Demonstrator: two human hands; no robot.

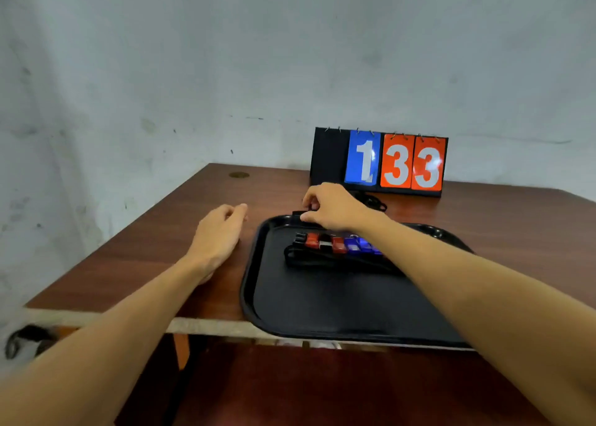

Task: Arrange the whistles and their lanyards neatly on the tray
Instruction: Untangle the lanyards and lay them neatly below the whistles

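The left hand (219,235) rests on the bare table (161,251) just left of the tray (322,309), fingers loosely curled, holding nothing. The right hand (332,206) reaches over the tray's far rim, fingers pinched on a small black thing there; what it is cannot be told. The tray's near edge overhangs the table's front edge. Its near half lies bare, and open table runs to the left. The whistles (338,243), black, red and blue, lie in a row in the tray's far half, just below the right hand and wrist, with their black lanyards (322,258) bundled along the near side. A scoreboard (379,162) reading 1, 3, 3 stands behind, a dark cord (375,201) before it.
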